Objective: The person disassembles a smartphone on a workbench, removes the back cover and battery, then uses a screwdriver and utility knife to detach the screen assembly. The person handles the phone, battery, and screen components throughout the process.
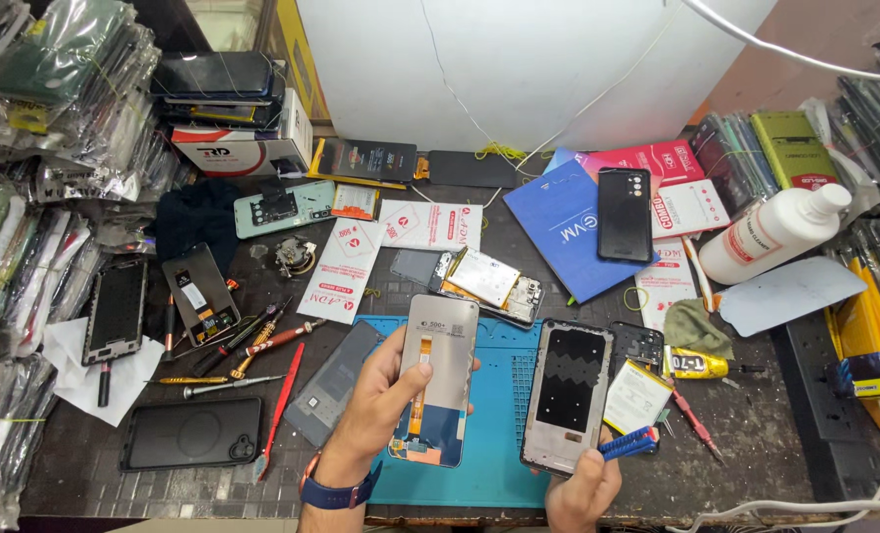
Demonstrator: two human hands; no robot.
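Both forearms are bare, with no sleeves showing. The left hand (pixel 386 395) wears a dark blue band with an orange edge at the wrist. The right hand (pixel 583 494) wears nothing.

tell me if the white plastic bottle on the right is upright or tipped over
Tipped over: the white plastic bottle lies on its side on the cluttered bench, cap pointing up-right.
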